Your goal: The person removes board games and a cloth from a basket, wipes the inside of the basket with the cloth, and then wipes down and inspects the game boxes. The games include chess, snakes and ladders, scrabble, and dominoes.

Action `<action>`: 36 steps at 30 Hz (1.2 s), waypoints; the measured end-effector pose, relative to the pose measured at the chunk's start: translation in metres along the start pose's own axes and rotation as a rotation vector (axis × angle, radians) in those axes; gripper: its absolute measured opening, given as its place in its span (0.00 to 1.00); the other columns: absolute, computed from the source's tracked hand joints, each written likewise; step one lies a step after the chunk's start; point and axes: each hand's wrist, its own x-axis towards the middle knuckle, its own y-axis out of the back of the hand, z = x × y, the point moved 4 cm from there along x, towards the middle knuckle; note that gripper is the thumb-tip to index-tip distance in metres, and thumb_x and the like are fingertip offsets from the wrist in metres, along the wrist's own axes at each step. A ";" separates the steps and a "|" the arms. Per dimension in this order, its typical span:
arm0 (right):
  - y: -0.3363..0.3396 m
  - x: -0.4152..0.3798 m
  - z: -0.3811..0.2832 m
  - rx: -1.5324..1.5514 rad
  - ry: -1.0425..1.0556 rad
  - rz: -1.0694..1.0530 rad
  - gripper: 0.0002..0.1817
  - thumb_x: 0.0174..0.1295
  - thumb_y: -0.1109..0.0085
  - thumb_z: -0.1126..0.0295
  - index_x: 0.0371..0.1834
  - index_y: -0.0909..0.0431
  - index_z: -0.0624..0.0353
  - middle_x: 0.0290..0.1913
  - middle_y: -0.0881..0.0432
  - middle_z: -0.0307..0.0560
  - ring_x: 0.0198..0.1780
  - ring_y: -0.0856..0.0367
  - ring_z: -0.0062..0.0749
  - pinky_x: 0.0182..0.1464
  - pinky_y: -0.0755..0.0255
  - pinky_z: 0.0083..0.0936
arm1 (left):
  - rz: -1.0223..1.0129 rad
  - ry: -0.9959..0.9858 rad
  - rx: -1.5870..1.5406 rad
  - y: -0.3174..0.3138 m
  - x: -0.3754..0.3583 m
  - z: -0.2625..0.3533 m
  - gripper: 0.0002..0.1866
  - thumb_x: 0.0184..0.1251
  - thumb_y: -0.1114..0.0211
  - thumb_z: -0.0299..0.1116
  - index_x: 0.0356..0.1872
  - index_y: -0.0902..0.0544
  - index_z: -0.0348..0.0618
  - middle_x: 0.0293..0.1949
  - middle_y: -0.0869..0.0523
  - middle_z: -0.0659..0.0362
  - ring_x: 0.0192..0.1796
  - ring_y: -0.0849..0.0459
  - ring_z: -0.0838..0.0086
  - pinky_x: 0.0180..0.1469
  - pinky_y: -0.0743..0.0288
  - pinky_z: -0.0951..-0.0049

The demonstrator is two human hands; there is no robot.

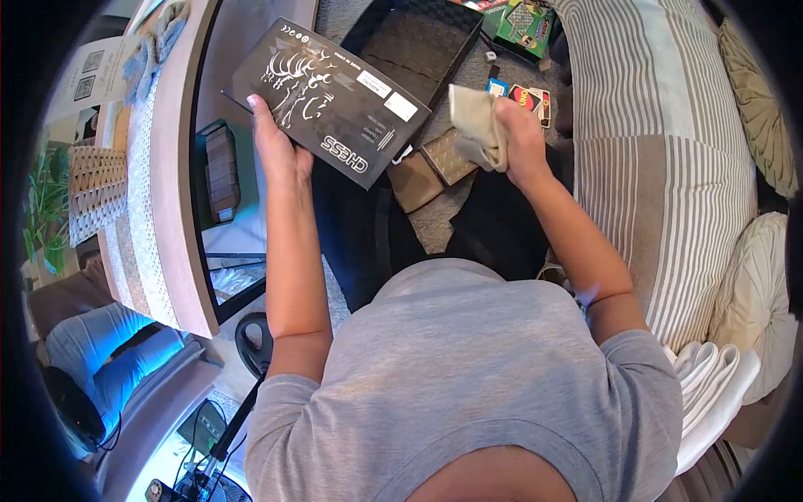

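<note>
My left hand (280, 149) grips the lower left edge of a black chess box (339, 105), which is tilted with its printed face up. A folded beige cloth (477, 127) is bunched in my right hand (524, 140), fingers wrapped round it. Beyond the chess box sits a black woven basket (456, 58) on the carpet. Just past my right hand lie an UNO card pack (525, 98) and a green game box (523, 32). A brown flat case (414, 181) and a gold patterned box (452, 156) rest between my legs, partly covered by the chess box.
A striped covered sofa (636, 201) runs along my right, with round cushions (757, 301) behind it. On my left stands a table (180, 167) with a dark glass front. A black handle (253, 339) and cables are near my left elbow.
</note>
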 end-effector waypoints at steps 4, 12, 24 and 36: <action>0.002 -0.009 0.039 0.109 -0.523 0.007 0.22 0.66 0.46 0.49 0.42 0.24 0.61 0.34 0.20 0.42 0.31 0.23 0.20 0.32 0.27 0.19 | -0.027 0.044 -0.037 -0.004 -0.012 -0.019 0.25 0.76 0.54 0.46 0.61 0.33 0.35 0.55 0.22 0.49 0.54 0.20 0.61 0.55 0.22 0.59; -0.041 -0.032 0.109 0.259 -0.766 -0.140 0.27 0.62 0.38 0.52 0.51 0.26 0.67 0.45 0.19 0.46 0.44 0.21 0.24 0.47 0.26 0.25 | 0.015 0.014 0.012 0.007 -0.039 -0.067 0.24 0.66 0.42 0.30 0.62 0.33 0.38 0.58 0.25 0.58 0.61 0.28 0.70 0.65 0.36 0.68; -0.044 0.061 0.143 0.070 -0.698 -0.184 0.25 0.61 0.36 0.53 0.51 0.26 0.63 0.39 0.20 0.42 0.40 0.22 0.23 0.41 0.26 0.23 | -0.153 -0.011 0.657 0.000 0.054 0.023 0.25 0.61 0.33 0.27 0.61 0.24 0.41 0.49 0.18 0.57 0.50 0.21 0.76 0.55 0.27 0.75; 0.004 -0.009 0.173 0.223 -0.770 0.019 0.20 0.62 0.37 0.60 0.51 0.27 0.60 0.38 0.22 0.40 0.38 0.22 0.23 0.41 0.26 0.24 | -0.132 -0.497 1.162 0.034 0.127 -0.017 0.23 0.60 0.32 0.34 0.59 0.21 0.52 0.49 0.19 0.53 0.51 0.20 0.68 0.57 0.29 0.70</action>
